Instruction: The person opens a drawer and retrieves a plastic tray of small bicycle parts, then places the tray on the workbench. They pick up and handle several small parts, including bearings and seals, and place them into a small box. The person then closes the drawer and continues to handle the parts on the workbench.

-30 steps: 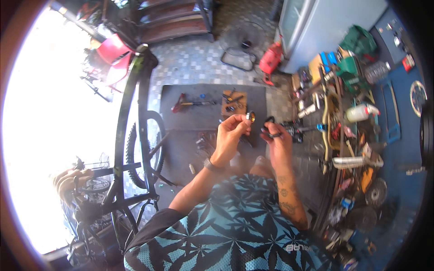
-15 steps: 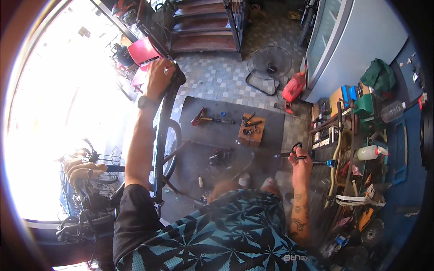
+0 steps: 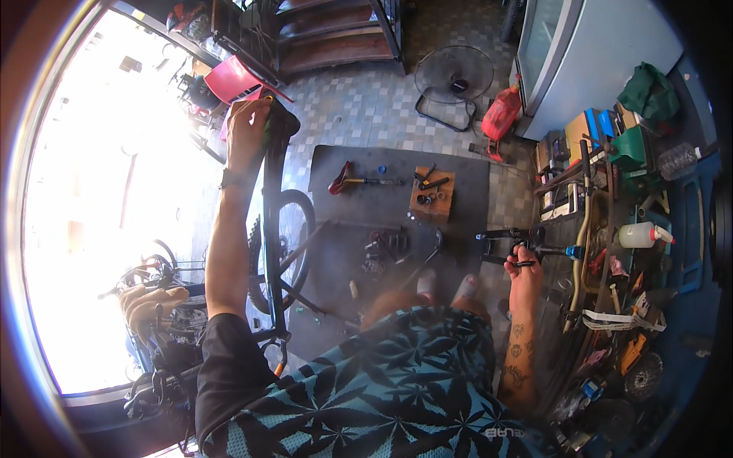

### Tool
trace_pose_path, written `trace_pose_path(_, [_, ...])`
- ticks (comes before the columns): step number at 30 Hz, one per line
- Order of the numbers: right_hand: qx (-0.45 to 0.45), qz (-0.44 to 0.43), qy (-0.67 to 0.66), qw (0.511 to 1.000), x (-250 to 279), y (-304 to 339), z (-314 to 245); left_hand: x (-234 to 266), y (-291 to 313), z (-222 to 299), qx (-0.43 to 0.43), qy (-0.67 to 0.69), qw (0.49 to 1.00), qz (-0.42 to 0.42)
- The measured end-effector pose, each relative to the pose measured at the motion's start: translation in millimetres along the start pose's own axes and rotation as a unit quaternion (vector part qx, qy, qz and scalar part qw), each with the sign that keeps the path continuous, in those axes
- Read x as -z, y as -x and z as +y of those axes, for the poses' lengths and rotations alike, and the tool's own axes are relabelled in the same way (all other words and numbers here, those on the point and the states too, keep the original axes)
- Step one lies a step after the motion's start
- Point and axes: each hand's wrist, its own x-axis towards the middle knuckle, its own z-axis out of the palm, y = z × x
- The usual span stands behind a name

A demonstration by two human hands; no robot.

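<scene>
A dark bicycle frame point(image 3: 271, 206) runs lengthwise on my left side. My left hand point(image 3: 248, 130) is closed round its far end, with a small yellow edge showing at the fingertips. On the right, my right hand point(image 3: 524, 271) is raised, palm up, with its fingers curled round a thin black tool point(image 3: 521, 263) whose kind I cannot make out. Just beyond those fingers is a black clamp-like arm point(image 3: 527, 235) with a blue collar; whether the hand touches it is unclear.
A dark mat point(image 3: 336, 206) bears a hammer point(image 3: 366, 182) and a cardboard box point(image 3: 433, 202) with small parts on it. Shelves of tools and a white bottle point(image 3: 640, 235) crowd the right. A red chair point(image 3: 233, 79), fan guard point(image 3: 456, 74) and wooden stairs point(image 3: 336, 49) lie beyond.
The view has shifted, and the far objects sit higher in it. My right hand has moved a little to the right, near the black arm. My left hand stays at the frame's far end.
</scene>
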Motion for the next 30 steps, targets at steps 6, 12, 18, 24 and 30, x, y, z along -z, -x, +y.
trace_pose_path(6, [0.010,-0.029,0.008,0.999,-23.0,-5.4,-9.1,3.3,-4.9,-8.0,-0.013,-0.019,0.999,-0.027])
trace_pose_path(12, [0.023,-0.029,0.016,0.999,-26.9,-3.9,-11.3,-0.9,-11.8,-14.4,0.028,-0.007,0.999,-0.031])
trace_pose_path(18, [0.013,-0.020,0.022,0.999,-19.9,-2.7,-4.1,-0.4,-22.4,-32.0,0.017,-0.018,0.997,-0.075])
trace_pose_path(24, [0.000,-0.028,0.033,0.999,-24.3,-5.6,-3.0,3.6,-26.3,-42.0,0.002,-0.053,0.993,-0.104])
trace_pose_path(30, [0.004,-0.023,0.025,0.999,-23.6,-5.2,-3.8,5.9,-35.5,-40.1,0.015,-0.058,0.990,-0.127])
